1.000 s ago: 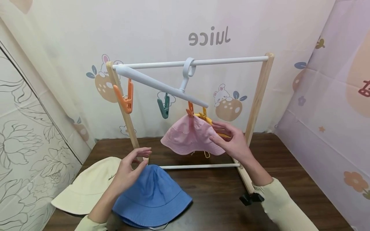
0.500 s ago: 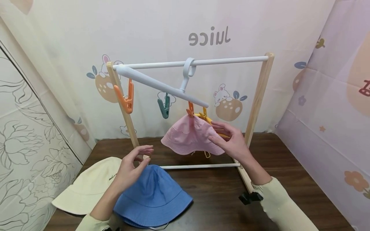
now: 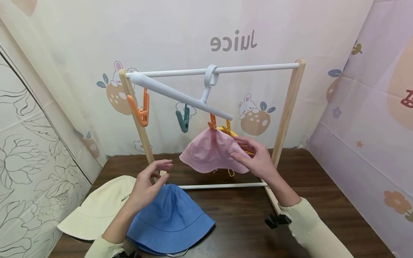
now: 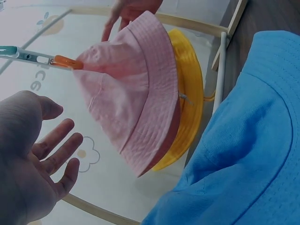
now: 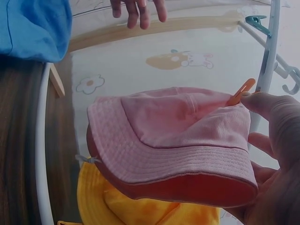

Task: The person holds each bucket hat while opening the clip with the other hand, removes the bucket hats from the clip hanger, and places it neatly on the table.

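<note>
A pink bucket hat (image 3: 206, 152) hangs by its crown from an orange clip (image 3: 212, 123) on a white hanger (image 3: 174, 94). Behind it hangs a yellow hat (image 4: 191, 93), on a yellow clip (image 3: 227, 127) in the head view. My right hand (image 3: 259, 159) is at the pink hat's right side, thumb in front, fingers loosely bent along its edge. Above a blue bucket hat (image 3: 174, 224), my left hand (image 3: 145, 186) hovers with relaxed fingers and nothing in it. A cream bucket hat (image 3: 96, 208) lies left of the blue one, partly hidden by my forearm.
The hanger hooks over the top bar (image 3: 258, 67) of a wooden-sided rack (image 3: 288, 107) and tilts down to the right. An orange clip (image 3: 142, 111) and a green clip (image 3: 184, 120) hang from its left half without hats. A brown table (image 3: 232, 222) lies below; printed curtains surround it.
My left hand has risen slightly and shifted a little right. My right hand has drifted slightly left along the pink hat. The hats and hanger look the same.
</note>
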`<state>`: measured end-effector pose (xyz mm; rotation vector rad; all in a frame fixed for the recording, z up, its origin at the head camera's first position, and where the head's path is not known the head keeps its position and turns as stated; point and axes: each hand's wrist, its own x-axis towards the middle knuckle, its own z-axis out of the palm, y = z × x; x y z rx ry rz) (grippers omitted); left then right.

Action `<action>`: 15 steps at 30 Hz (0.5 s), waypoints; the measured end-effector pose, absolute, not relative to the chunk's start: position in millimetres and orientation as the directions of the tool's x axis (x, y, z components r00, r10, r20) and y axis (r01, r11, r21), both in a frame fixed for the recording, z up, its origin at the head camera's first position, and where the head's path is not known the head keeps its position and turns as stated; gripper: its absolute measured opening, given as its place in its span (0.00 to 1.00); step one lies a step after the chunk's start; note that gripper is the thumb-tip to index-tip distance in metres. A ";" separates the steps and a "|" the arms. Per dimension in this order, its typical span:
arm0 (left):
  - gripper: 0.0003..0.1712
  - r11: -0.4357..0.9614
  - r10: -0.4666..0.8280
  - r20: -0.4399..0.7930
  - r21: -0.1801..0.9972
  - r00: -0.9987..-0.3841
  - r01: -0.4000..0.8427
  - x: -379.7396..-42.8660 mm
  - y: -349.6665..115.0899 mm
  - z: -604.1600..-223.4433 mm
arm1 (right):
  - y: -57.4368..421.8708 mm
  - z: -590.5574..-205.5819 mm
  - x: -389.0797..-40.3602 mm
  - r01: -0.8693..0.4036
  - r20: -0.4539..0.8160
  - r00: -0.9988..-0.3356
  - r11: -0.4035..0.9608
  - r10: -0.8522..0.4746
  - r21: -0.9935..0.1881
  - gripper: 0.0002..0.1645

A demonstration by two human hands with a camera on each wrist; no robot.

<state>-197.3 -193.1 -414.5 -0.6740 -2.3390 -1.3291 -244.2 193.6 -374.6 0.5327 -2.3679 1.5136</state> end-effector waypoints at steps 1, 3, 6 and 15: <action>0.22 0.440 0.224 0.528 0.695 -0.819 0.568 -197.8 -192.8 -414.2 | 193.7 -374.8 -244.4 -0.448 0.422 -0.893 0.383 -0.156 -0.808 0.35; 0.22 0.436 0.223 0.524 0.701 -0.822 0.565 -199.0 -191.7 -413.8 | 193.8 -375.2 -244.8 -0.445 0.418 -0.895 0.384 -0.155 -0.809 0.36; 0.22 0.430 0.226 0.517 0.708 -0.826 0.561 -200.9 -189.4 -413.1 | 193.8 -375.8 -245.3 -0.445 0.418 -0.895 0.385 -0.156 -0.808 0.36; 0.22 0.394 0.241 0.528 0.714 -0.814 0.579 -203.6 -182.9 -411.9 | 192.0 -375.3 -246.0 -0.454 0.421 -0.891 0.396 -0.173 -0.798 0.37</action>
